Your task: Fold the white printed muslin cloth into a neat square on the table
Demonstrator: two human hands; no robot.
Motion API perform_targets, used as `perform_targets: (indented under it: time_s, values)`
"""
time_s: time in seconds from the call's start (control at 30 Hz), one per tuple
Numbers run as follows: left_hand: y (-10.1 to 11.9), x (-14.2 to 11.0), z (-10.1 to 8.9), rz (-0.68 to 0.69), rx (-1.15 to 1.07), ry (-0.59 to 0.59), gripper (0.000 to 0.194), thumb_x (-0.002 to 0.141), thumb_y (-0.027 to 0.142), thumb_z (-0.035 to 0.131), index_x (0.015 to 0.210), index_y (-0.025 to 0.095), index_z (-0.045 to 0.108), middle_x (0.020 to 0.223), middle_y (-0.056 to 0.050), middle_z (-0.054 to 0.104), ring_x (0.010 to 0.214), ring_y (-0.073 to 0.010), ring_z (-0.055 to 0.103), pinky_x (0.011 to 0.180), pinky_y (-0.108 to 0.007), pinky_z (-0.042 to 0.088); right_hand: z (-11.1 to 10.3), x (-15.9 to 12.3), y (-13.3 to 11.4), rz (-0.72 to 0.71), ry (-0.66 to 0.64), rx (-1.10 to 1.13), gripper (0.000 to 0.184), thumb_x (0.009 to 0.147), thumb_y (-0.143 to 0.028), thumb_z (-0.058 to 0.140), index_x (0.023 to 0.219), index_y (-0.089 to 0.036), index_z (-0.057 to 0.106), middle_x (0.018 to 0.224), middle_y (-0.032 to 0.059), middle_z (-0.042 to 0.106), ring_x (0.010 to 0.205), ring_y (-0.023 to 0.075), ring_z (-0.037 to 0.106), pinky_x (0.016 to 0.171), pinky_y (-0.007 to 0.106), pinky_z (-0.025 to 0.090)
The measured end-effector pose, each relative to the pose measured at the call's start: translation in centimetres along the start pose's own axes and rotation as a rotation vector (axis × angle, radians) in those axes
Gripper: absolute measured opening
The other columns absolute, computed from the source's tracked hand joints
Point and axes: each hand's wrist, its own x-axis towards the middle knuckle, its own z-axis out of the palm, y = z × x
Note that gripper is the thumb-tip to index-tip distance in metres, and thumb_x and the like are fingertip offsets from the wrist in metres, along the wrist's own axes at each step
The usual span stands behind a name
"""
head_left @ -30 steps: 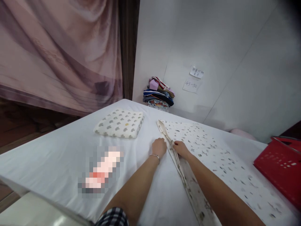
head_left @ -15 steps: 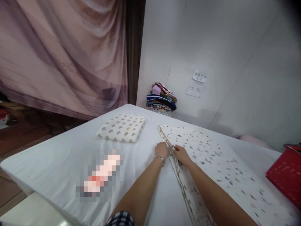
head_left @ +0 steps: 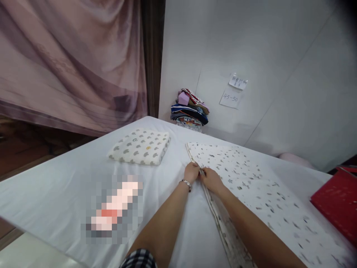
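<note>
A white cloth with small dark leaf-like prints (head_left: 245,186) lies spread over the right part of the table, its left side folded into a layered edge. My left hand (head_left: 192,172) is closed on that edge, with a bracelet at the wrist. Close beside it, almost touching, my right hand (head_left: 211,179) pinches the same edge between thumb and fingers. The fingertips of both hands are partly hidden by the cloth and by each other. Left of the hands rests a folded white cloth with grey mouse-head prints (head_left: 141,147).
The table has a white cover (head_left: 69,167). A blurred-out pinkish item (head_left: 117,206) lies at front left. Folded clothes (head_left: 189,109) are stacked at the far edge by the wall. A red box-like object (head_left: 336,201) stands at right. A pink curtain (head_left: 72,63) hangs at left.
My right hand has closed in on the left one, and both now grip the cloth's edge side by side. The whole view has shifted slightly.
</note>
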Motion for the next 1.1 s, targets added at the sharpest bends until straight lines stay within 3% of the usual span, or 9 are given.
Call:
perform_targets:
  time_s: [0.17,0.37,0.57,0.8,0.97,1.1]
  values:
    - [0.1,-0.1,-0.3,0.034,0.026,0.018,0.02,0.08,0.016,0.048,0.097,0.015,0.059,0.075,-0.002,0.069,0.063,-0.0109,0.064,0.059,-0.02,0.046,0.0,0.4,-0.4,0.025,-0.012,-0.092,0.022,0.077,-0.025,0.049,0.091,-0.016,0.064,0.093,0.0096,0.065,0.081,0.0202,0.058,0.063,0.025,0.033]
    - [0.1,-0.9,-1.5,0.135,0.234,0.141,0.022,0.084,0.021,0.042,0.097,0.02,0.06,0.1,-0.007,0.065,0.097,-0.018,0.057,0.081,-0.027,0.042,-1.7,1.0,0.9,0.025,0.011,0.013,0.027,0.077,-0.018,0.042,0.084,-0.018,0.068,0.077,0.0025,0.066,0.074,0.0161,0.057,0.063,0.022,0.034]
    - [0.4,-1.3,-0.5,0.166,0.431,0.121,0.029,0.078,0.038,0.054,0.093,0.015,0.064,0.106,-0.014,0.06,0.11,-0.0268,0.048,0.087,-0.033,0.039,-2.0,1.0,1.8,0.042,0.056,0.116,0.029,0.076,-0.023,0.042,0.085,-0.018,0.069,0.071,0.0002,0.065,0.067,0.0149,0.056,0.059,0.021,0.035]
    - [1.5,-0.8,0.4,0.121,0.437,0.07,0.021,0.076,0.02,0.053,0.092,0.012,0.065,0.101,-0.017,0.063,0.104,-0.0278,0.055,0.084,-0.034,0.042,-1.5,1.0,1.2,0.033,0.073,0.133,0.029,0.075,-0.02,0.043,0.083,-0.016,0.07,0.073,0.0016,0.067,0.069,0.0158,0.057,0.063,0.022,0.037]
    - [1.4,-0.7,-0.4,0.063,0.298,0.055,0.023,0.076,0.019,0.051,0.093,0.013,0.064,0.101,-0.016,0.065,0.101,-0.0258,0.059,0.082,-0.03,0.044,-1.7,0.9,0.9,0.027,0.085,0.1,0.028,0.075,-0.018,0.043,0.083,-0.016,0.07,0.077,0.0028,0.068,0.073,0.0158,0.057,0.065,0.022,0.037]
    - [0.2,-0.5,-0.9,-0.039,0.13,-0.022,0.02,0.075,0.017,0.051,0.089,0.012,0.064,0.085,-0.012,0.069,0.077,-0.018,0.066,0.063,-0.021,0.048,-1.2,0.7,0.3,0.018,0.068,0.068,0.027,0.075,-0.018,0.043,0.084,-0.018,0.069,0.077,0.0023,0.067,0.072,0.0151,0.056,0.063,0.021,0.035]
